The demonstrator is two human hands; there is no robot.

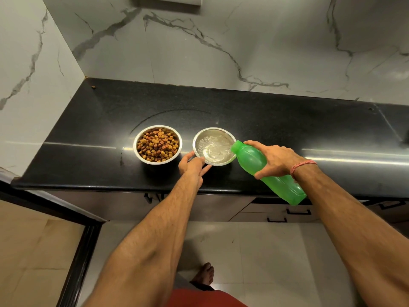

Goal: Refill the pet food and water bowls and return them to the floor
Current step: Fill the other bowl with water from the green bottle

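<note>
Two bowls on bench | right hand [273, 159] grips green bottle [265, 171], spout over water bowl [214, 146] | left hand [193, 165] fingers relaxed, steadying rim | I'd pour slowly | food bowl [157, 144] left of that hand

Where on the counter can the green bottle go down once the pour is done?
Bare black counter lies right of the water bowl, and behind both bowls toward the wall. It is crowded between the food bowl and water bowl, where the left hand rests.
</note>
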